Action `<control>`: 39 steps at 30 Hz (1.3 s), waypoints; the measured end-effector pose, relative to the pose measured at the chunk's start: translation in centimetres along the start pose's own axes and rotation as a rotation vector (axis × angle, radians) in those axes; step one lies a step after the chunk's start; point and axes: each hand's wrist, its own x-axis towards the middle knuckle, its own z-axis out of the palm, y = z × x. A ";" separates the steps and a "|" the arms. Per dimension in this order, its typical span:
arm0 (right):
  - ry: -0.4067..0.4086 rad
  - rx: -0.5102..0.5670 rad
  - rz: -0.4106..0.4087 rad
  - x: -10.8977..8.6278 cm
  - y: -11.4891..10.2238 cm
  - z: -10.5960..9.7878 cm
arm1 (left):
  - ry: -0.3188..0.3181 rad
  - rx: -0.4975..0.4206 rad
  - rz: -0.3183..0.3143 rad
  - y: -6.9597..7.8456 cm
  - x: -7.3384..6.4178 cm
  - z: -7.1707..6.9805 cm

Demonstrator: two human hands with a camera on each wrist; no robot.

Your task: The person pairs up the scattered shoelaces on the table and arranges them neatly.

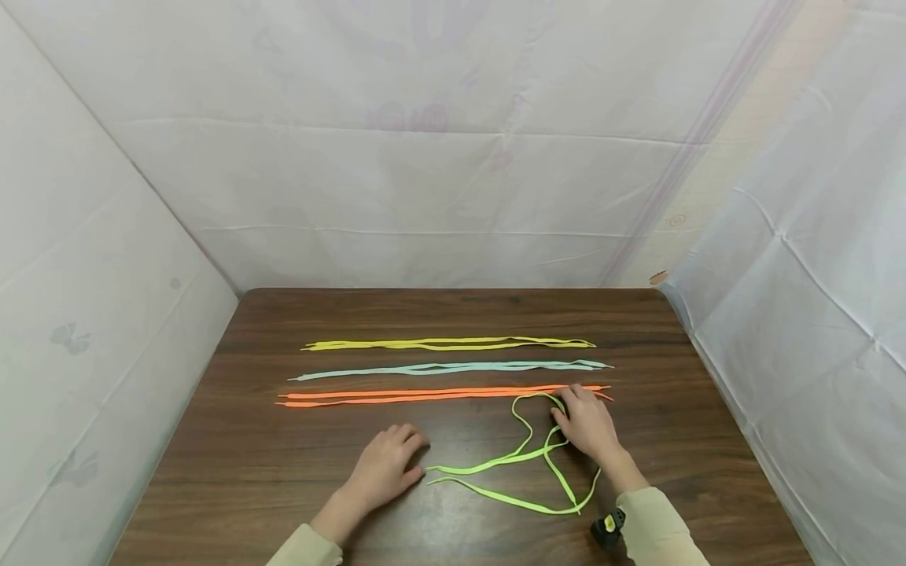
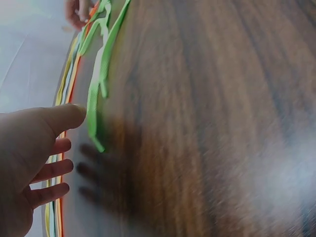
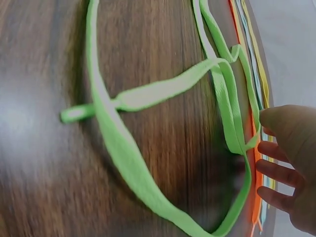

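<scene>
A bright green pair of shoelaces (image 1: 520,503) lies in loose loops on the table, in front of the straight laces. My left hand (image 1: 384,465) hovers or rests beside its left tips, fingers spread; in the left wrist view, the thumb is near the green lace (image 2: 92,108) without gripping it. At the looped right end is my right hand (image 1: 589,422), partly over the orange laces (image 1: 396,393). The right wrist view shows its thumb at the edge of the green lace (image 3: 232,108), the other fingers extended apart. Whether the thumb touches the lace I cannot tell.
Behind the orange pair, light blue laces (image 1: 368,372) and yellow laces (image 1: 396,344) lie straight in parallel rows. The brown wood-grain table (image 1: 233,472) is bordered by white sheeting (image 1: 439,189) at the back and sides. A small black device (image 1: 605,530) sits by the right cuff.
</scene>
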 end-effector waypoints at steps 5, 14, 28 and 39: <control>-0.010 -0.016 0.043 0.1 -0.4 0.4 | -0.026 0.047 0.043 0.5 -0.1 0.4; 0.058 -0.044 0.038 0.5 -0.5 1.5 | -0.037 0.067 0.070 1.1 0.2 0.6; -0.010 0.066 0.072 0.6 -0.4 0.4 | 0.009 -0.008 -0.001 -0.1 -0.2 -0.8; 0.055 0.093 0.021 0.3 -0.1 -1.1 | 0.034 0.073 -0.056 -2.0 -1.3 -2.2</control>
